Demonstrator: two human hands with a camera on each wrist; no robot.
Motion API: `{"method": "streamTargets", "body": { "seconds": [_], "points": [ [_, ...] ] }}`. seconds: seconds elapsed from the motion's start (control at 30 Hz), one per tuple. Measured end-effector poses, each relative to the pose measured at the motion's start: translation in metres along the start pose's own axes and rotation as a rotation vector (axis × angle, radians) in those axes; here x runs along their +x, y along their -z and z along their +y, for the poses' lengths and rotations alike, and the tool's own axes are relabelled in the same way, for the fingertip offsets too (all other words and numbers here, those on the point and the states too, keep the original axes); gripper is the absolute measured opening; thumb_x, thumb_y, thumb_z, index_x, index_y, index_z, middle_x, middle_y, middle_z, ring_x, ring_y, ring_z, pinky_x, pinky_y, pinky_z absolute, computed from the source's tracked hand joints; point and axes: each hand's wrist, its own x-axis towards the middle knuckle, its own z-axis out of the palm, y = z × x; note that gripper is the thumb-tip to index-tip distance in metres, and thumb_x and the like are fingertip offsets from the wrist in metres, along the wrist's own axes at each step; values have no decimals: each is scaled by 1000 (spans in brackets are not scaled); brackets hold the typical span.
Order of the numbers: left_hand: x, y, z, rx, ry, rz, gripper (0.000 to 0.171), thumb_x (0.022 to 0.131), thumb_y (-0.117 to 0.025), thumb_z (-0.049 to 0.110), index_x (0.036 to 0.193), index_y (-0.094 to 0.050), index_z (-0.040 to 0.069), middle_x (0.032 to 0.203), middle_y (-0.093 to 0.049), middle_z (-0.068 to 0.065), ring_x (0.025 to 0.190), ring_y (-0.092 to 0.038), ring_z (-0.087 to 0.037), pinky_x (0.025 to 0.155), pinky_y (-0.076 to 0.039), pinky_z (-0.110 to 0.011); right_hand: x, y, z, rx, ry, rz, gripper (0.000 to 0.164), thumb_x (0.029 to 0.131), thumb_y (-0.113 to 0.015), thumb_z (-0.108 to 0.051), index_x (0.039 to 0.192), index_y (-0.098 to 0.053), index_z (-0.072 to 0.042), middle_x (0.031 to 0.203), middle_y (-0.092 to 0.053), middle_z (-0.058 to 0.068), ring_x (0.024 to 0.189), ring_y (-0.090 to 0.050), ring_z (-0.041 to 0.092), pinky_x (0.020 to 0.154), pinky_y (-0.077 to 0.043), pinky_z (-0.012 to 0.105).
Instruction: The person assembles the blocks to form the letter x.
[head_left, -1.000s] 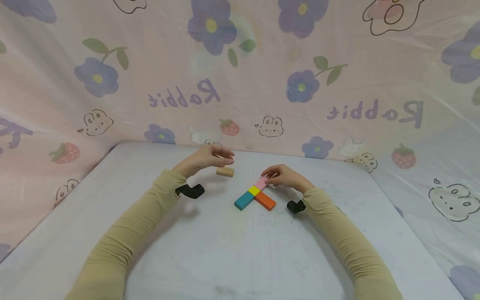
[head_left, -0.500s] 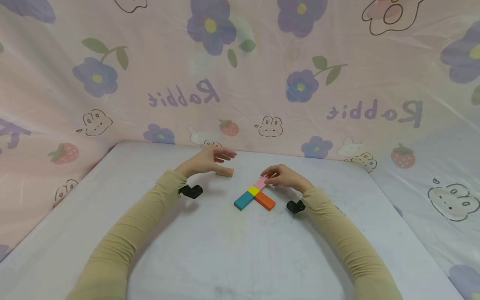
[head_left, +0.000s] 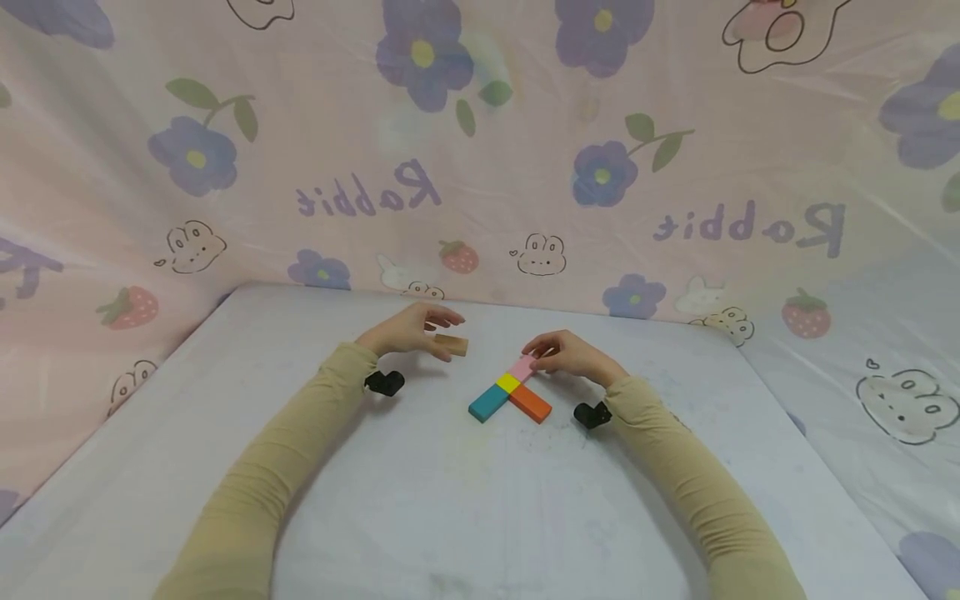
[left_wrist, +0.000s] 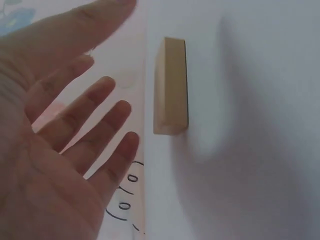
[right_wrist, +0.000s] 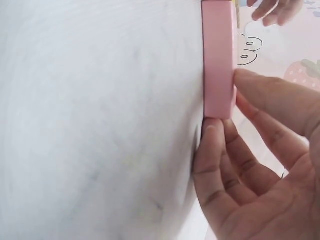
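Observation:
My left hand [head_left: 411, 329] is held at the near left of a plain wooden block [head_left: 453, 344], its thumb overlapping the block in the head view. In the left wrist view the fingers are spread and a gap shows between them and the wooden block [left_wrist: 175, 87]. My right hand [head_left: 572, 353] holds the far end of a pink block [head_left: 521, 365]. Its thumb presses one face of the pink block [right_wrist: 218, 60] and a fingertip meets the end. A yellow block [head_left: 508, 383] adjoins the pink one, with a teal block [head_left: 488, 404] and an orange block [head_left: 531, 403] branching from it.
The blocks lie on a white-covered table [head_left: 480, 500]. A pale pink curtain [head_left: 510, 142] printed with flowers and rabbits rises behind the table and along both sides. Black wrist mounts [head_left: 386, 383] hang below the sleeves.
My left hand has lowered over the wooden block, and its thumb has swung to the block's near side. The right hand and the coloured blocks keep their places.

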Motion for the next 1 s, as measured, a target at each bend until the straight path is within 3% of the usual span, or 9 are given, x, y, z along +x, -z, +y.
{"method": "streamTargets", "body": {
  "seconds": [0.2,0.4,0.5,0.73,1.0],
  "points": [
    [3,1,-10,8,21,-43,66,73,-81,0,132,-52,-5,136,-51,-15,123,-42,-37,104,-36,-46,1,1,0,-17,3,5,31,91,-65,-9,121,-63,-3,111,-62,13,89,-56,24,77,-53,33],
    [8,-2,-17,37,14,-50,60,74,-80,-3,128,-55,-5,132,-54,-17,113,-48,-33,100,-39,-43,-1,0,-3,-15,-11,8,31,91,-64,-9,121,-63,-3,112,-62,14,91,-56,25,79,-53,35],
    [10,-5,-19,50,20,-43,57,75,-78,-4,127,-57,-3,129,-56,-15,109,-51,-31,96,-41,-41,-1,0,-3,-11,-17,5,32,91,-65,-11,122,-63,-2,113,-61,14,90,-56,25,79,-53,35],
    [15,-8,-23,115,47,-18,48,79,-73,-5,125,-60,1,123,-59,-12,106,-51,-27,92,-44,-37,-16,2,-38,28,-35,-22,36,91,-63,-5,125,-57,8,117,-58,25,92,-54,31,87,-49,50],
    [14,-11,-26,143,97,9,43,81,-69,-7,122,-63,3,121,-61,-10,101,-51,-24,90,-44,-36,-15,2,-35,13,-38,-36,37,92,-63,-6,125,-57,8,118,-58,25,93,-55,30,85,-51,46]
  ]
}}
